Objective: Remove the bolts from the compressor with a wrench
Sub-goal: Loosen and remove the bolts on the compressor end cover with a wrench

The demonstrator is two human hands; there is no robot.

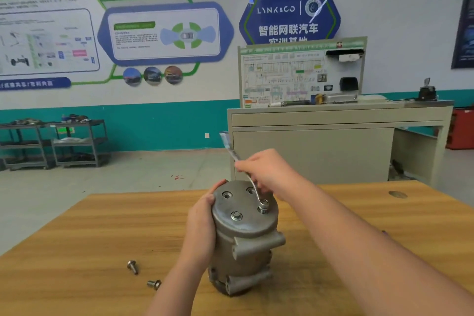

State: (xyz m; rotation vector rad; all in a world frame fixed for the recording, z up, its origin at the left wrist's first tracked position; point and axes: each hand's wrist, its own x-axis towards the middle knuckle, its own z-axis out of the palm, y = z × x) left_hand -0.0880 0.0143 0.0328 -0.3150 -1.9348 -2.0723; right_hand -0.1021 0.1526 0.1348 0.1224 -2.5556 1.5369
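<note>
A grey metal compressor [246, 244] stands upright on the wooden table [102, 226]. My left hand [201, 223] grips its left side, fingers curled over the top rim. My right hand [266, 174] holds a silver wrench [252, 185] whose ring end sits on a bolt [263, 206] at the right of the top plate. Another bolt [236, 215] remains at the front of the plate. Two bolt holes [227, 195] at the back are empty. Two loose bolts [132, 266] lie on the table to the left, the second [154, 284] nearer me.
Beyond the table stands a beige workbench [333, 136] with a training board [302, 74]. Grey shelf carts [56, 143] stand by the far left wall. A dark knot [397, 194] marks the table's far right.
</note>
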